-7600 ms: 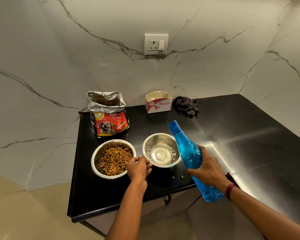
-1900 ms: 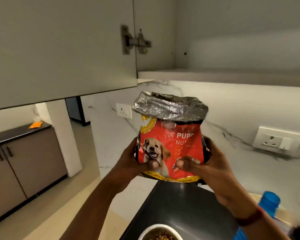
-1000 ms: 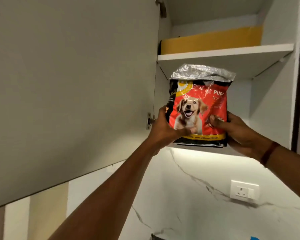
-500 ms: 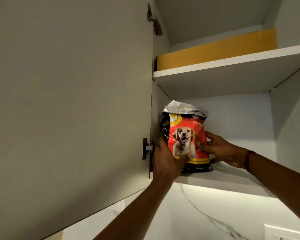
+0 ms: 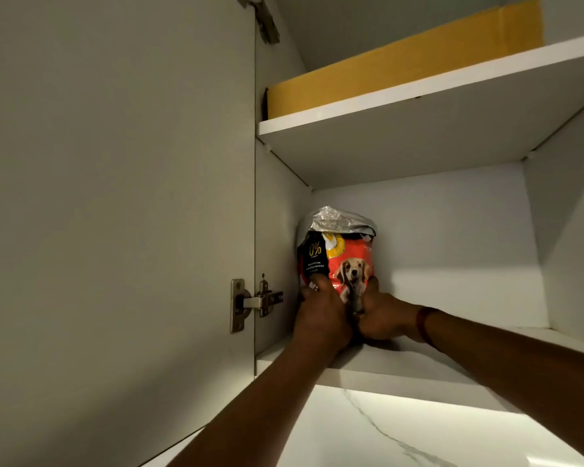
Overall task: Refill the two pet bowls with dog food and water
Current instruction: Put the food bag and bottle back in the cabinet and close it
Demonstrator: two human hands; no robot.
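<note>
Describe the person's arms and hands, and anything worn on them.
The left forearm and right forearm are bare, no sleeves in view. The left hand and right hand wear no gloves. A thin dark red band circles the right wrist. Rings are too dim to tell.

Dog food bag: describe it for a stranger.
In the open wall cupboard, find the lower shelf. The dog food bag stands at its left end, held by the left hand and right hand. Unlike the yellow box above, it is red with a dog's picture and crumpled silver top.
</note>
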